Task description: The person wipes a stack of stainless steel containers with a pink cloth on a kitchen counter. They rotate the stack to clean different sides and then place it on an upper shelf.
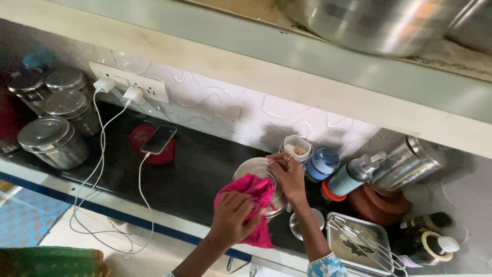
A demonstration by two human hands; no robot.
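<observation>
Beside my round steel tin (256, 172) on the black counter (200, 169) crowd a blue-lidded jar (323, 163) and a white tub (297, 147); a phone (159, 139) charges to the left; my left hand (233, 218) bunches a pink cloth (253, 202) against the tin; my right hand (289, 174) grips its rim, fingers curled.

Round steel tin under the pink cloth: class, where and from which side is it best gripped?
Grip the steel tin by its curved side wall, from the wall side, as the right hand does; the pink cloth and left hand cover its near side.
</observation>
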